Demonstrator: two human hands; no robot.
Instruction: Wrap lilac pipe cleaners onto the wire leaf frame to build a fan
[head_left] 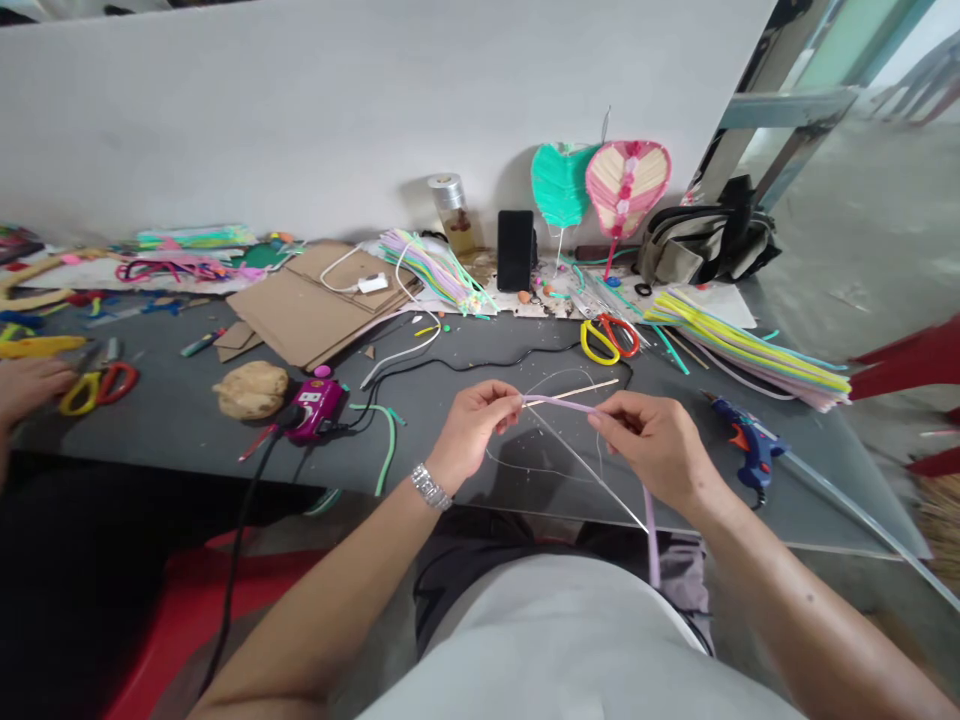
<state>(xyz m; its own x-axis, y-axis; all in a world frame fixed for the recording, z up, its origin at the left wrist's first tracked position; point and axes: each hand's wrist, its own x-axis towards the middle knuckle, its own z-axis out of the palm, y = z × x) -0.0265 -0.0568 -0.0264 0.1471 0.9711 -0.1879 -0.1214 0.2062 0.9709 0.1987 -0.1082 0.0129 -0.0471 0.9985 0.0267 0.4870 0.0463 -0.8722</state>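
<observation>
A lilac pipe cleaner (559, 401) stretches between my hands, over the front of the grey table. My left hand (480, 425) pinches its left end, together with what look like a thin wooden stick (577, 391) and a straight metal wire (581, 464). Further right, my right hand (656, 445) grips the pipe cleaner between thumb and fingers, and the tail hangs below that hand past the table edge. A thin wire loop (536, 470) spreads behind and between the hands; where it joins the other pieces is hidden by my left fingers.
Beyond my hands lie yellow and red-handled scissors (600, 342). A blue glue gun (742, 435) rests at right, pipe cleaner bundles (750, 345) behind it. Leftward are a purple power socket (316, 410), cardboard (315, 300) and another person's hand (34, 390). Two fans (628, 190) stand at the back.
</observation>
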